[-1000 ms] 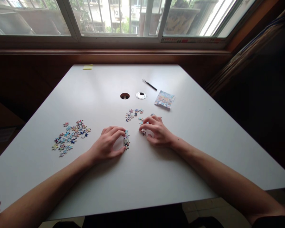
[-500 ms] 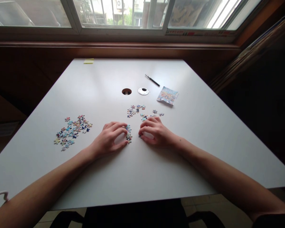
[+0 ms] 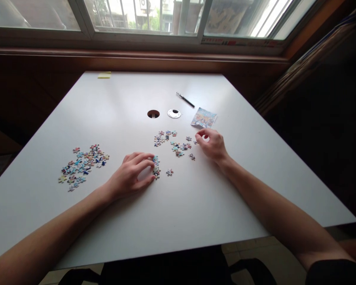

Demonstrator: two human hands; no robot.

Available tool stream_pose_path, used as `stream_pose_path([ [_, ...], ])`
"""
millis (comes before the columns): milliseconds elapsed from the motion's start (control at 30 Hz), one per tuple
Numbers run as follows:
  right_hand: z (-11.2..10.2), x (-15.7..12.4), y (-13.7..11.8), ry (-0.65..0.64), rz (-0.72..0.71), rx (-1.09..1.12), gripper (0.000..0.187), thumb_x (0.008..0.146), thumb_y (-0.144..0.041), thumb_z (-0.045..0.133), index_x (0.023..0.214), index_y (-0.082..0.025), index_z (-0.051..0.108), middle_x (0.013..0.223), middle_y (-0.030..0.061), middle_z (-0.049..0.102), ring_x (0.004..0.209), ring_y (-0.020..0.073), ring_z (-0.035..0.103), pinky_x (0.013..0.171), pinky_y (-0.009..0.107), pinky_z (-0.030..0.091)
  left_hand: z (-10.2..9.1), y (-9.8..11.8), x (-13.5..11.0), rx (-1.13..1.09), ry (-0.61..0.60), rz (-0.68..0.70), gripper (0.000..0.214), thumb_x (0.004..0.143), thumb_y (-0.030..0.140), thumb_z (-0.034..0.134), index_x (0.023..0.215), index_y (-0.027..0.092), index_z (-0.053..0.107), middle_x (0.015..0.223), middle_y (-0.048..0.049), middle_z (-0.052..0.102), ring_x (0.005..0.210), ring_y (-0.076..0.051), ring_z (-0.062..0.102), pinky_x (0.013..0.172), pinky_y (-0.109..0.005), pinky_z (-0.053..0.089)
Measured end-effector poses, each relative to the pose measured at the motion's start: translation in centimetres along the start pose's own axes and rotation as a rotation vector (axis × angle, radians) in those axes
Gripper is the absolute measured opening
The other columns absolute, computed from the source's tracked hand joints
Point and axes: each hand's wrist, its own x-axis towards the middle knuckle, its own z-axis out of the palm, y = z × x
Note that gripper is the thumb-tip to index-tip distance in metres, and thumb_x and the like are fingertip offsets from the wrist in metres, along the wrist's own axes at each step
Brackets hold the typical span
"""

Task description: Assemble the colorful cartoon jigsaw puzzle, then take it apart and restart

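Observation:
My left hand [image 3: 136, 172] rests on the table with its fingers and thumb curled round the left side of a narrow strip of joined jigsaw pieces [image 3: 156, 167]. A loose jigsaw piece [image 3: 169, 172] lies just right of that strip. Farther up and to the right, my right hand [image 3: 213, 145] is closed in a pinch, its fingertips at a small jigsaw piece [image 3: 195, 142] that the thumb partly covers. Another single piece [image 3: 192, 157] lies below those fingertips, and one more [image 3: 188, 138] sits to their left.
A large heap of jigsaw pieces [image 3: 84, 164] spreads at the left. Smaller clusters [image 3: 180, 147] lie in the middle. Beyond are a picture sheet [image 3: 204, 118], a pen [image 3: 185, 99], a round metal cover [image 3: 174, 114], a table hole [image 3: 153, 114] and a yellow sticky note [image 3: 104, 75].
My right hand has moved from beside the strip up and right to the far pieces. A loose piece now shows where it was. My left hand stays at the strip; the view shifted slightly.

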Motion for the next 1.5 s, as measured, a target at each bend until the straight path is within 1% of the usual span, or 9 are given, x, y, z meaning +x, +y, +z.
stream_pose_path([
  [100,0.3,0.0,0.6,-0.040,0.003,-0.029,0.010,0.080,-0.027,0.062,0.081,-0.024,0.071,0.087,0.0057,0.070,0.087,0.0261,0.059,0.088,0.045,0.044,-0.1,0.0,0.0,0.006,0.001,0.001,0.017,0.093,0.032,0.061,0.108,0.026,0.064,0.138,-0.0068,0.061,0.127,-0.028,0.053,0.109,-0.046,0.037],
  [300,0.5,-1.1,-0.3,-0.117,-0.190,-0.050,0.018,0.080,-0.015,0.060,0.083,-0.025,0.075,0.096,0.0052,0.068,0.098,0.0270,0.056,0.096,0.048,0.039,-0.1,0.1,0.0,0.017,-0.007,0.006,0.016,0.095,0.032,0.059,0.108,0.025,0.062,0.138,-0.0069,0.061,0.128,-0.027,0.052,0.109,-0.046,0.036],
  [433,0.4,-1.7,-1.4,-0.204,-0.349,-0.030,0.010,0.083,-0.027,0.068,0.089,-0.025,0.075,0.104,0.0059,0.066,0.103,0.0268,0.054,0.100,0.047,0.036,0.0,0.0,0.0,0.018,-0.002,0.009,0.016,0.094,0.033,0.060,0.108,0.025,0.063,0.138,-0.0063,0.061,0.127,-0.027,0.053,0.109,-0.045,0.037],
  [567,0.4,-2.2,-2.4,-0.310,-0.435,-0.038,0.014,0.081,-0.035,0.076,0.091,-0.025,0.074,0.108,0.0065,0.065,0.107,0.0280,0.053,0.102,0.048,0.036,0.0,-0.1,0.0,0.021,0.001,0.009,0.016,0.095,0.033,0.060,0.108,0.025,0.063,0.138,-0.0057,0.061,0.127,-0.026,0.052,0.109,-0.045,0.036],
  [700,0.4,-1.7,-1.7,-0.270,-0.380,0.008,0.011,0.081,-0.032,0.075,0.089,-0.024,0.074,0.106,0.0066,0.065,0.104,0.0265,0.055,0.102,0.047,0.039,0.0,-0.1,0.0,0.015,0.004,0.011,0.016,0.094,0.032,0.060,0.108,0.025,0.063,0.139,-0.0058,0.061,0.127,-0.027,0.053,0.109,-0.045,0.036],
  [833,0.4,-0.5,0.3,-0.069,-0.095,-0.054,0.019,0.078,-0.031,0.072,0.094,-0.021,0.074,0.107,0.0105,0.064,0.108,0.0313,0.054,0.102,0.051,0.041,0.0,0.0,0.0,0.015,-0.001,0.014,0.016,0.095,0.032,0.060,0.108,0.025,0.062,0.138,-0.0063,0.061,0.127,-0.027,0.052,0.109,-0.045,0.036],
  [933,0.5,-0.1,1.2,-0.050,0.049,-0.108,0.021,0.078,-0.031,0.068,0.096,-0.021,0.074,0.110,0.0124,0.063,0.110,0.0339,0.052,0.101,0.054,0.041,0.0,-0.1,-0.1,0.017,-0.003,0.013,0.015,0.095,0.032,0.059,0.108,0.025,0.062,0.138,-0.0060,0.061,0.128,-0.026,0.052,0.109,-0.045,0.036],
  [1267,0.5,-0.4,0.9,-0.078,-0.029,-0.101,0.018,0.079,-0.028,0.068,0.096,-0.023,0.073,0.114,0.0109,0.063,0.113,0.0323,0.052,0.103,0.051,0.039,-0.1,0.0,0.0,0.017,0.002,0.018,0.014,0.095,0.032,0.060,0.107,0.025,0.062,0.138,-0.0067,0.061,0.127,-0.027,0.053,0.108,-0.046,0.036],
  [1500,0.0,-1.0,-0.4,-0.220,-0.204,-0.205,0.016,0.083,-0.036,0.069,0.094,-0.027,0.076,0.122,0.0085,0.059,0.114,0.0327,0.049,0.099,0.052,0.036,0.0,-0.1,0.0,0.012,0.001,0.015,0.015,0.095,0.032,0.060,0.108,0.025,0.063,0.139,-0.0067,0.061,0.127,-0.027,0.053,0.108,-0.045,0.037],
])
